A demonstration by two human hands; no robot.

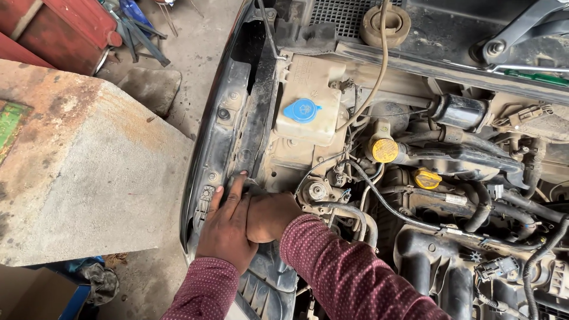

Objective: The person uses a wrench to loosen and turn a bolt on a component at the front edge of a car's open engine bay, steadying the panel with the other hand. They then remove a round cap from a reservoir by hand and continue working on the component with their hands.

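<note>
Under the left hand (227,228), fingers flat and holding nothing, the black panel (252,127) looks stiff, dusty, best gripped by its edge; right hand (269,216) curls downward, grip hidden.

Labels and packaging noted in and beside the engine bay

A small white rectangular label (456,199) wraps a black hose at centre right. A brown cardboard box (32,293) with a blue edge stands on the floor at lower left. No signs or screens observed.
</note>
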